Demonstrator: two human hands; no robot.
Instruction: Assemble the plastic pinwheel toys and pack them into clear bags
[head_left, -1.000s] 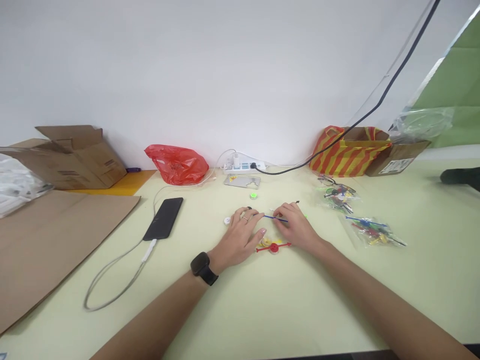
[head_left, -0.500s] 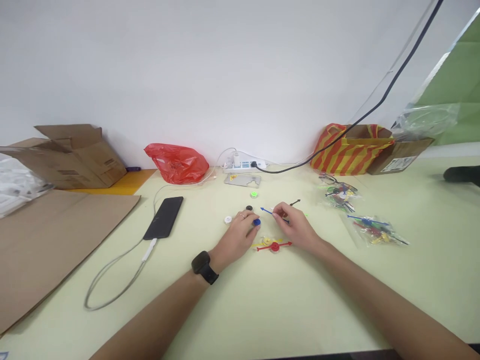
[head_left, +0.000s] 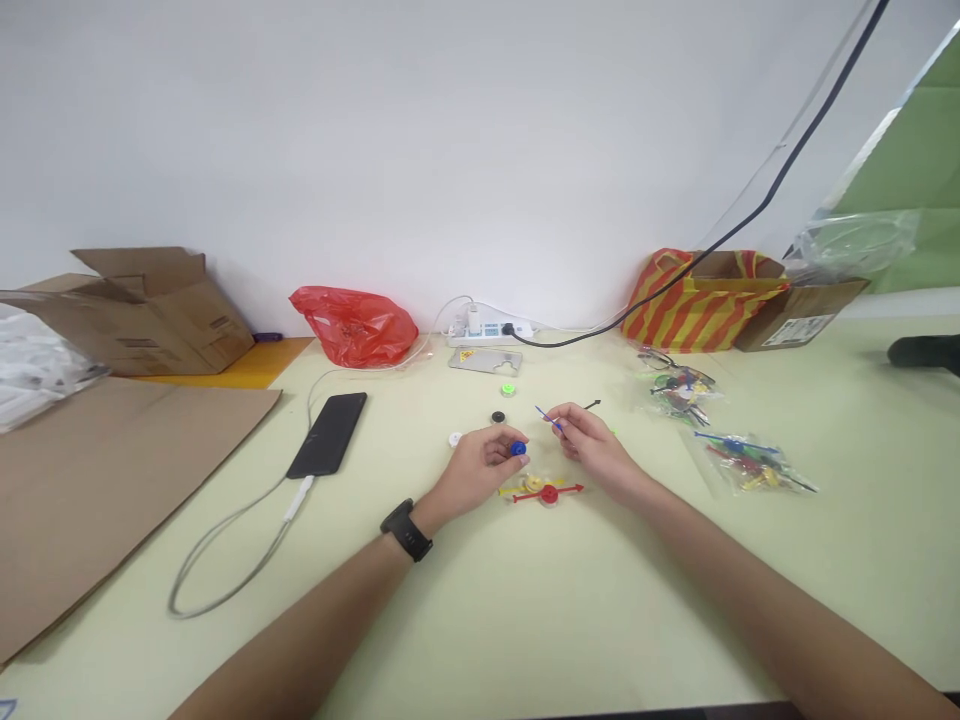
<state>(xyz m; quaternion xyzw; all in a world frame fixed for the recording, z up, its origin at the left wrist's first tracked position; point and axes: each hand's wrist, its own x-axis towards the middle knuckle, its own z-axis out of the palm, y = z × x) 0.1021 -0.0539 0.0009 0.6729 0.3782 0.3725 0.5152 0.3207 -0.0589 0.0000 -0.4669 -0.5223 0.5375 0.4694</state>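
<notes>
My left hand (head_left: 484, 468) pinches a small round blue base (head_left: 518, 449) between thumb and fingers. In my right hand (head_left: 592, 446) is a thin blue arrow (head_left: 548, 417), gripped near its middle and pointing up to the left. The two blue parts are apart. Just below the hands lie a red arrow spinner (head_left: 550, 494) and a yellow arrow spinner (head_left: 532, 483). A black round base (head_left: 498, 417), a white one (head_left: 454, 440) and a bright green one (head_left: 508, 390) sit beyond my left hand. A black arrow (head_left: 592, 404) pokes out behind my right hand, which partly hides it.
Two clear bags of spinner parts (head_left: 754, 462) (head_left: 681, 390) lie at right, with glasses beside the farther one. A black phone (head_left: 328, 436) on a cable lies left. Behind stand a red plastic bag (head_left: 354, 328), a power strip (head_left: 491, 330), a striped bag (head_left: 697, 305) and cardboard boxes (head_left: 157, 315).
My left hand has lifted the blue base off the table and turned it, uncovering the black base. My right hand has raised and tilted the blue arrow.
</notes>
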